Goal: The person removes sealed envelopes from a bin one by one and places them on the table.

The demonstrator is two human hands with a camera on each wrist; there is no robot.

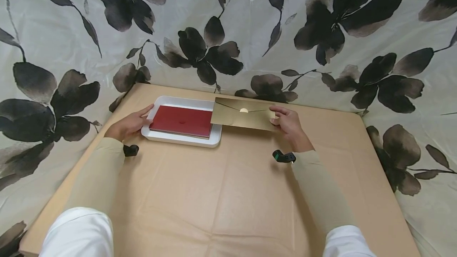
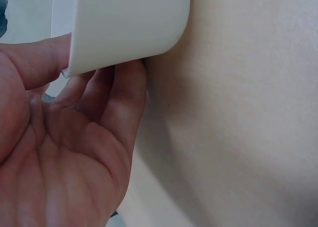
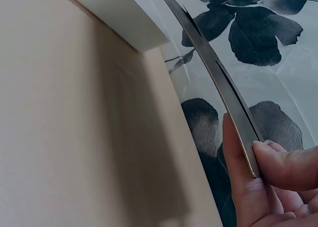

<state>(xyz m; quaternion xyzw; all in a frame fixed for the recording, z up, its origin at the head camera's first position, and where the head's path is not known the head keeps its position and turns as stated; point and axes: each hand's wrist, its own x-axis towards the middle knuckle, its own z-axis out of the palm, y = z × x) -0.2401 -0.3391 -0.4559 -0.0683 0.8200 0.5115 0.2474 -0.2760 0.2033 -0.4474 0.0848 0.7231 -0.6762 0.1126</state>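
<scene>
A gold envelope [image 1: 232, 116] with a round pale seal is pinched at its right end by my right hand [image 1: 288, 124]. Its left end overlaps the right edge of a white tray [image 1: 185, 140]. Inside that tray lies a red envelope [image 1: 180, 120], with a lighter edge showing beneath it. My left hand [image 1: 130, 124] grips the tray's left rim, thumb on the rim and fingers underneath in the left wrist view. The right wrist view shows the gold envelope [image 3: 218, 83] edge-on, raised above the table between thumb and fingers.
A tan-covered table [image 1: 214, 193] spreads beneath the tray, with fold creases across it. Behind and at the sides hangs a pale cloth [image 1: 257, 19] with dark flowers. Black straps with small devices [image 1: 283, 156] sit at both wrists.
</scene>
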